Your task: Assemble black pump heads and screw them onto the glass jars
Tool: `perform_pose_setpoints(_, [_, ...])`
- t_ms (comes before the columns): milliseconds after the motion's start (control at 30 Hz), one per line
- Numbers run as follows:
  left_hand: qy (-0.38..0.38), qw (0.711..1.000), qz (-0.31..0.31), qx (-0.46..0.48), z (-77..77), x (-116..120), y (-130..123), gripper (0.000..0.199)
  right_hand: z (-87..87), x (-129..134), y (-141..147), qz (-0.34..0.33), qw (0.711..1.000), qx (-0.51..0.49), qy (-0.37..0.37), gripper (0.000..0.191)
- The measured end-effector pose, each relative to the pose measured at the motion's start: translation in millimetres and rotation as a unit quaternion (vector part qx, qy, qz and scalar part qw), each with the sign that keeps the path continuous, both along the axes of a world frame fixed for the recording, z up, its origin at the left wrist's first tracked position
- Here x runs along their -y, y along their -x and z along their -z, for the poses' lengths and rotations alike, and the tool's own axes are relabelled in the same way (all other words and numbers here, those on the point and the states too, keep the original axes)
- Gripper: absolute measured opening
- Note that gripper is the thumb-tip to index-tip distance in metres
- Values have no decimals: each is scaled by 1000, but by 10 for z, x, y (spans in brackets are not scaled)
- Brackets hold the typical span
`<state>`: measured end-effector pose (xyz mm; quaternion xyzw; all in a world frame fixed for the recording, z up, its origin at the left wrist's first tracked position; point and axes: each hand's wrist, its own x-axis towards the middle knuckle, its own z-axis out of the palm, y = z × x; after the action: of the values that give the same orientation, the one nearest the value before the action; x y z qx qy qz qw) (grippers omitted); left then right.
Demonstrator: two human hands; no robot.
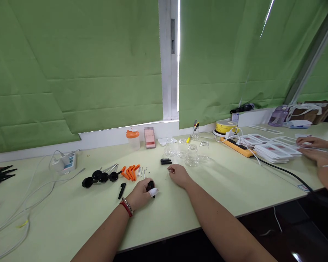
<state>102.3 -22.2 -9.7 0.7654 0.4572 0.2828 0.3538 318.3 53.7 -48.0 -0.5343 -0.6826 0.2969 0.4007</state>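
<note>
My left hand (142,194), its thumb wrapped in white, is closed around a black part (151,186) that it mostly hides. To the right, my right hand (179,175) rests on the table with thumb and finger pinched at something tiny that I cannot make out. Black comb-like pieces (166,161) lie just beyond the right fingertips. Near the left hand are a black hooked piece (121,191), orange angled pieces (131,172), short metal pins (140,171) and tiny loose bits. Farther left sit black round cup-shaped parts (104,177) with metal rods (110,167).
Clear glasses (192,155) stand beyond my right hand. An orange-lidded cup (133,140) and a small box (150,138) are near the wall. At right, another person's hands (314,149) touch stacked white cards (273,151) beside an orange power strip (236,146). White cables (30,196) cross the left side.
</note>
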Motion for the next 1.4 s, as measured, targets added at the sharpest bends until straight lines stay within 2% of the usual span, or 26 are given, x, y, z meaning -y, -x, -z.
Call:
perform_pose_setpoints(233, [27, 999, 26, 16, -27, 17, -11, 16, -93, 69, -7, 1, 995, 91, -28, 24])
perform_pose_setpoints(600, [16, 999, 31, 7, -14, -10, -2, 20, -170, 169, 51, -70, 989, 115, -68, 11])
perform_pose_setpoints(933, [16, 999, 34, 3, -26, 3, -6, 19, -204, 170, 60, -90, 986, 114, -81, 8])
perform_pose_setpoints(1100, [10, 999, 39, 9, -6, -12, -9, 17, -279, 249, 175, -87, 986, 71, -122, 9])
perform_pose_setpoints(1200, [3, 999, 40, 14, 15, -21, -10, 16, -319, 337, 309, -128, 982, -20, -138, 9])
perform_pose_setpoints(1300, [-3, 999, 43, 19, 31, -23, -12, 14, -337, 410, 411, -188, 970, -112, -107, 7])
perform_pose_setpoints(1400, [-8, 999, 46, 22, 38, -22, -12, 13, -345, 443, 443, -208, 966, -135, -73, 8])
